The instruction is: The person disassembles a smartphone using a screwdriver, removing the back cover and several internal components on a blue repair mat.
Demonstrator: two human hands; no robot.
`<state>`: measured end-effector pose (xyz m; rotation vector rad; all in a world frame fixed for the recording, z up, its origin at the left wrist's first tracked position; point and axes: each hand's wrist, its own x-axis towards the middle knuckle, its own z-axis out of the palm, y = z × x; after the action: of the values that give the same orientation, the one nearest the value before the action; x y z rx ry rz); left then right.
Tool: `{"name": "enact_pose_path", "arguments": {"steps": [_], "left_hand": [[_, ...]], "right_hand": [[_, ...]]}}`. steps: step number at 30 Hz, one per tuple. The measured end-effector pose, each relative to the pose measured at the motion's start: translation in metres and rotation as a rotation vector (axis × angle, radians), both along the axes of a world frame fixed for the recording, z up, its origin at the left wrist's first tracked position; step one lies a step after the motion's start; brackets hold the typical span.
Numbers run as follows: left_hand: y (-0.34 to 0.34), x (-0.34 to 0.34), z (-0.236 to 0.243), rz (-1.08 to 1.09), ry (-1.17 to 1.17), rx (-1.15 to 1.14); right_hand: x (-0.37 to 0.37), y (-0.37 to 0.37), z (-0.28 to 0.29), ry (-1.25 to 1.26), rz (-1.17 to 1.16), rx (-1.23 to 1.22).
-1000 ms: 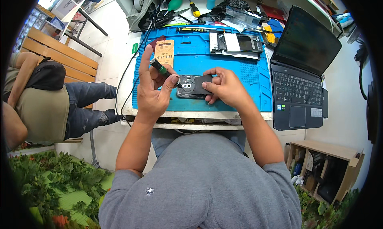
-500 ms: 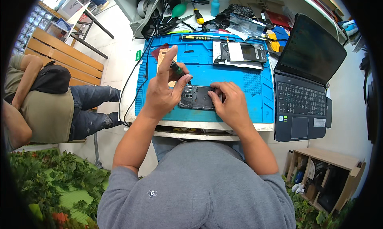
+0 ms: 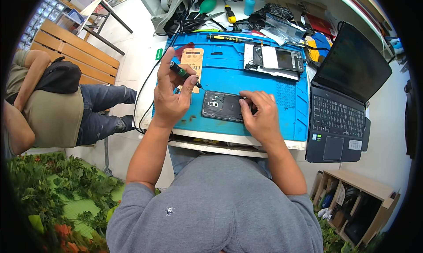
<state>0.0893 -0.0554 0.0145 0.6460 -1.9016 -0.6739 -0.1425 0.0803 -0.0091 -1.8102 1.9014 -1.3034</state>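
A black smartphone [image 3: 225, 107] with its back cover off lies flat on the blue work mat [image 3: 264, 126], camera end to the left. My left hand [image 3: 172, 92] pinches a small dark green screwdriver [image 3: 179, 70] between thumb and fingers, index finger raised. The driver's thin tip slants down toward the phone's upper left corner, a little apart from it. My right hand [image 3: 261, 110] grips the phone's right end with thumb and curled fingers. Behind my left hand a tan wooden plate [image 3: 197, 58] lies on the mat.
A partly opened phone [image 3: 288, 60] lies on a white box at the back right. Tools, a green blower bulb [image 3: 208, 5] and a blue bottle [image 3: 249, 3] crowd the rear. An open laptop [image 3: 337, 112] stands right; black cables [image 3: 150, 88] run left. A person [image 3: 57, 103] sits on a bench.
My left hand has moved left with the screwdriver, drawing its tip off the phone's upper edge. The right hand still holds the phone's right end. The whole view has shifted slightly.
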Motion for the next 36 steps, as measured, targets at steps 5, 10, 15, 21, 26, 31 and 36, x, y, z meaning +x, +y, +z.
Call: {"name": "enact_pose_path", "arguments": {"steps": [5,10,15,21,26,31,36], "left_hand": [[0.001,0.003,0.000,-0.049,0.008,0.043],[0.019,0.007,-0.006,-0.113,0.008,0.058],[0.042,0.013,-0.011,-0.157,0.033,0.090],[0.053,0.022,-0.022,-0.115,0.070,0.116],[0.056,0.022,-0.017,-0.126,0.069,0.129],[0.057,0.020,-0.016,-0.127,0.076,0.134],[0.057,0.020,-0.018,-0.123,0.081,0.152]], "right_hand": [[0.002,0.002,-0.004,0.020,-0.020,-0.031],[0.002,0.001,-0.003,0.029,-0.024,-0.046],[-0.001,0.003,0.002,0.077,-0.016,-0.055],[-0.009,0.006,0.033,-0.204,0.181,0.248],[-0.017,-0.011,0.033,-0.538,0.444,0.327],[-0.016,-0.020,0.043,-0.306,0.450,0.326],[-0.018,-0.017,0.038,-0.299,0.362,0.336]]}}
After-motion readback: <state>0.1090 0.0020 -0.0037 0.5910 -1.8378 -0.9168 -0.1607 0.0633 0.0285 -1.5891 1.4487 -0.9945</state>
